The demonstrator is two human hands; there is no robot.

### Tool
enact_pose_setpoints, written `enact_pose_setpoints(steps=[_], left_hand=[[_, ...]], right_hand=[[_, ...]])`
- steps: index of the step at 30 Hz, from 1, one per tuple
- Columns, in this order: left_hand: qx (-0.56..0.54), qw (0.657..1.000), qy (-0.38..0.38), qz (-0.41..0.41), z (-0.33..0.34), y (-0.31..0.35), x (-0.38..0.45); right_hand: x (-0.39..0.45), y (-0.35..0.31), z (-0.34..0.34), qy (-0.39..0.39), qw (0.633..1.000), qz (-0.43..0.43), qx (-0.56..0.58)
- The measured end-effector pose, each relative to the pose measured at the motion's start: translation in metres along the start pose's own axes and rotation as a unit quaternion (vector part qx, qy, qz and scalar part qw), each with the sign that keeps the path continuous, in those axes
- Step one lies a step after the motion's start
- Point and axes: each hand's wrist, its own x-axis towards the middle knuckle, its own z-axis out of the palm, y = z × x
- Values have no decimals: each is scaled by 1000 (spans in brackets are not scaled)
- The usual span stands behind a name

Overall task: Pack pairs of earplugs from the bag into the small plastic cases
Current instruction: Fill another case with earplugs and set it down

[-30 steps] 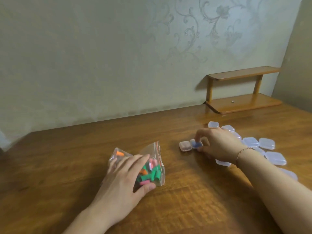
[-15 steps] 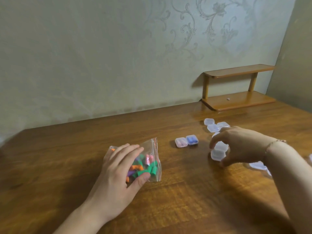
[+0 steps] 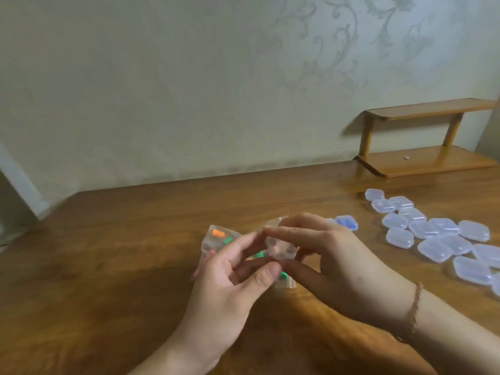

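Clear plastic case (image 3: 280, 246) pinched between left hand (image 3: 230, 282) and right hand (image 3: 332, 263), above earplug bag (image 3: 216, 238) on wooden table (image 3: 108, 266); empty cases (image 3: 438, 234) right. No legible writing.

Brown table (image 3: 135, 266); perhaps orange and green earplugs (image 3: 218, 233); floral-patterned beige wall (image 3: 189, 77).

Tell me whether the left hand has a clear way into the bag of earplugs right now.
Probably not yet. The left hand and right hand both pinch a small clear case held over the bag, so the left hand's fingers are busy.
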Motion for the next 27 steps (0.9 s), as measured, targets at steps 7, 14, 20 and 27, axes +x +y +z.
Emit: enact_pose_setpoints(steps=[7, 14, 20, 27], left_hand=[[-202, 975, 46, -79, -6, -1, 2], [-281, 952, 31, -119, -7, 1, 2], [-292, 943, 43, -154, -6, 3, 2], [-292, 938, 33, -185, -6, 2, 1]], right_hand=[[-5, -4, 14, 98, 990, -9, 105], [-5, -1, 16, 142, 988, -46, 42], [-5, -2, 22, 162, 984, -65, -36], [-7, -1, 25, 163, 983, -71, -39]])
